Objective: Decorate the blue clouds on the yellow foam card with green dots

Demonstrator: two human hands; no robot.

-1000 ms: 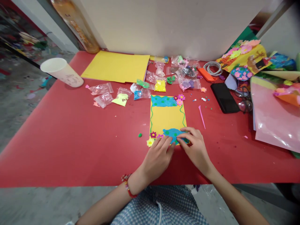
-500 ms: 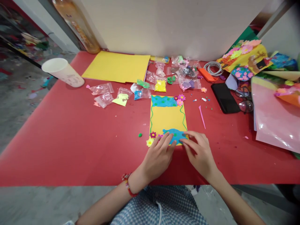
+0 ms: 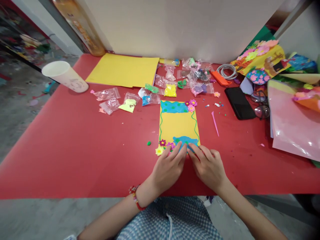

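Note:
A yellow card [image 3: 178, 125] lies on the red table, with a blue clay patch dotted in green along its top and another blue clay patch [image 3: 185, 139] at its bottom edge. Wavy green clay lines run down both sides. Clay flowers [image 3: 171, 145] sit at the lower left corner, and pink ones [image 3: 191, 105] at the upper right. My left hand [image 3: 168, 168] rests its outstretched fingertips on the lower blue patch. Close beside it, my right hand [image 3: 210, 166] touches the same patch with extended, slightly bent fingers. Fingers cover part of the patch.
A small green clay ball [image 3: 149, 143] lies left of the card, a pink modelling tool [image 3: 215, 124] to its right. Behind are bags of clay [image 3: 170, 90] and yellow sheets [image 3: 122, 70]. A paper cup [image 3: 65, 76], phone [image 3: 240, 103] and glasses [image 3: 262, 111] stand or lie around.
My right hand has shifted left along the lower blue patch, bringing its fingertips next to my left hand's. My left hand stays nearly in place on the patch.

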